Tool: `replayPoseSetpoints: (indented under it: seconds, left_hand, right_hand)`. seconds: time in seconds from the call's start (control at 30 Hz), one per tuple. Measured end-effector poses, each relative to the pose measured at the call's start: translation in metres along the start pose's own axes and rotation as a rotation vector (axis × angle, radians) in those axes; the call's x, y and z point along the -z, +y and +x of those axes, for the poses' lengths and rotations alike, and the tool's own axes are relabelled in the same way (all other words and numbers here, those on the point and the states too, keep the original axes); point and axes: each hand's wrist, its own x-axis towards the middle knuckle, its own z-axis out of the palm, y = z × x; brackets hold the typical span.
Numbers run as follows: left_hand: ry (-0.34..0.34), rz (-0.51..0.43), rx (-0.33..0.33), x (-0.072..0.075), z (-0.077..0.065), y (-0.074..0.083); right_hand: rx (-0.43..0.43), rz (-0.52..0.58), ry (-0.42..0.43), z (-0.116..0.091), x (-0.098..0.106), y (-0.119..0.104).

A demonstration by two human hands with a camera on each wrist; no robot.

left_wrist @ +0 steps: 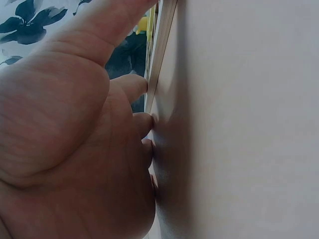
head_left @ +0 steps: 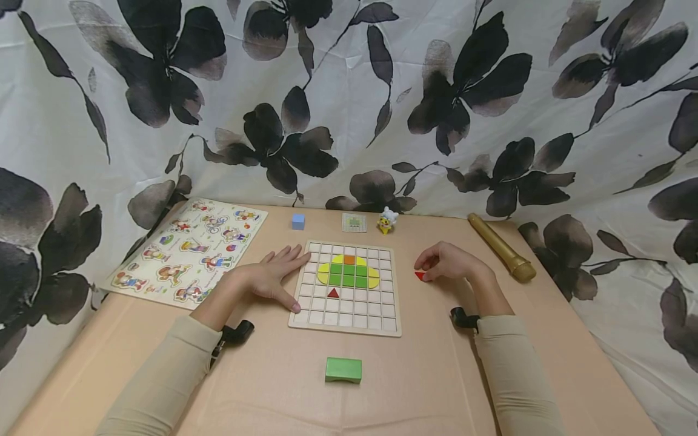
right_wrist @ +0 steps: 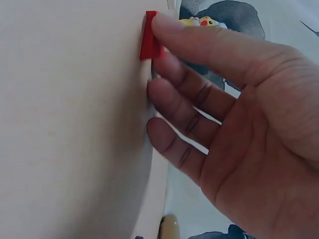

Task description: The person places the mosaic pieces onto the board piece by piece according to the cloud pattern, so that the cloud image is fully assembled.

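A white gridded board point(head_left: 371, 324) lies in the middle of the table. Several green square tiles point(head_left: 348, 281), yellow curved pieces point(head_left: 373, 278) and an orange tile point(head_left: 349, 260) form a shape on it, with a red triangle point(head_left: 333, 293) below. My left hand point(head_left: 275, 275) rests at the board's left edge, fingers spread, thumb and index touching the rim. To the right of the board, my right hand point(head_left: 449, 263) pinches a small red piece point(right_wrist: 149, 37) between thumb and index finger, close over the table. Its other fingers are slightly curled.
A sticker sheet point(head_left: 188, 251) lies at the left. Along the back stand a blue cube point(head_left: 298, 221), a small patterned card point(head_left: 354, 223) and a bee figurine point(head_left: 387, 221). A gold tube point(head_left: 500, 247) lies at the right, and a green block point(head_left: 343, 369) sits in front.
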Motion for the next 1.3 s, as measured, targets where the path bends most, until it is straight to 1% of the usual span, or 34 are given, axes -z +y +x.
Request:
replayPoseSetpoints:
  seconds: [0.07, 0.17, 0.3, 0.43, 0.53, 0.6, 0.63, 0.7, 0.8, 0.87, 0.97, 1.03, 1.13, 1.2, 1.3]
  left_hand:
    - [-0.001, -0.001, 0.001, 0.0, 0.0, 0.001]
    - [-0.004, 0.005, 0.001, 0.001, 0.0, 0.001]
    - [-0.007, 0.017, 0.002, 0.0, 0.002, -0.001]
    - [-0.004, 0.009, -0.007, -0.001, 0.002, -0.002]
    - [0.009, -0.024, -0.024, -0.003, 0.002, -0.004]
    - [0.019, -0.047, -0.042, -0.005, 0.002, -0.007]
    - [0.027, -0.053, -0.056, -0.008, 0.004, -0.011]
    - [0.029, -0.064, -0.065, -0.008, 0.004, -0.012]
    - [0.037, -0.056, -0.061, -0.009, 0.004, -0.014]
    - [0.021, -0.041, -0.034, -0.006, 0.002, -0.008]
    - [0.008, -0.011, -0.008, -0.004, 0.002, -0.005]
    - [-0.004, -0.001, 0.001, -0.002, 0.001, -0.002]
    - [0.002, -0.016, -0.008, -0.002, 0.001, -0.004]
    - [0.014, -0.031, -0.033, -0.006, 0.004, -0.01]
    - [0.026, -0.06, -0.057, -0.007, 0.005, -0.014]
  right_hand:
    - [-0.008, -0.004, -0.005, 0.0, -0.001, -0.002]
    - [0.008, -0.016, -0.016, 0.0, -0.003, -0.003]
    - [0.006, -0.029, -0.023, 0.001, -0.005, -0.005]
    - [0.021, -0.008, -0.034, 0.003, -0.007, -0.007]
    - [0.042, 0.019, -0.022, 0.003, -0.008, -0.007]
    - [0.043, 0.04, -0.002, 0.002, -0.008, -0.007]
    - [0.041, 0.049, 0.011, 0.002, -0.008, -0.006]
    - [0.038, 0.075, 0.041, 0.001, -0.008, -0.007]
    - [0.047, 0.115, 0.107, 0.002, -0.008, -0.008]
    - [0.082, 0.123, 0.162, 0.004, -0.007, -0.011]
    - [0.16, 0.149, 0.231, 0.009, -0.009, -0.02]
    - [0.204, 0.172, 0.252, 0.013, -0.012, -0.028]
    - [0.233, 0.222, 0.245, 0.018, -0.019, -0.045]
    - [0.238, 0.23, 0.23, 0.02, -0.026, -0.057]
    - [0.254, 0.228, 0.194, 0.024, -0.038, -0.077]
